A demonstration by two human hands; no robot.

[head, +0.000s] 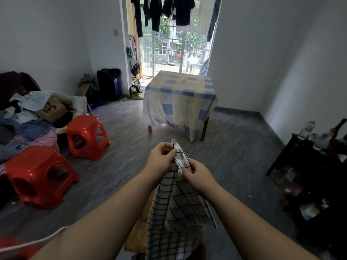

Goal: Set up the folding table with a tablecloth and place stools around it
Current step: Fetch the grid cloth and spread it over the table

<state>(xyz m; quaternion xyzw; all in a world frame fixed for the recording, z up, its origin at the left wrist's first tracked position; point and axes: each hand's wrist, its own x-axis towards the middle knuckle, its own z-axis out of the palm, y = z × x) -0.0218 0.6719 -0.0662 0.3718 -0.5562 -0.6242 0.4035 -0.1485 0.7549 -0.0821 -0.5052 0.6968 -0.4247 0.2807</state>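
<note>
A white tablecloth with a black grid (pixel 174 207) hangs in front of me, bunched at its top. My left hand (pixel 162 159) and my right hand (pixel 197 174) both pinch its upper edge close together, and the rest drapes down over a wooden surface (pixel 138 233) below my arms. Further off stands a table (pixel 178 98) covered by a blue and cream checked cloth, with a small box on top. Two red plastic stools (pixel 88 136) (pixel 39 175) stand on the floor at the left.
A pile of clothes and a cardboard box (pixel 30 113) lies at the far left. A dark suitcase (pixel 109 83) stands by the balcony door. A black side table with bottles (pixel 317 154) is at the right. Grey floor lies between me and the covered table.
</note>
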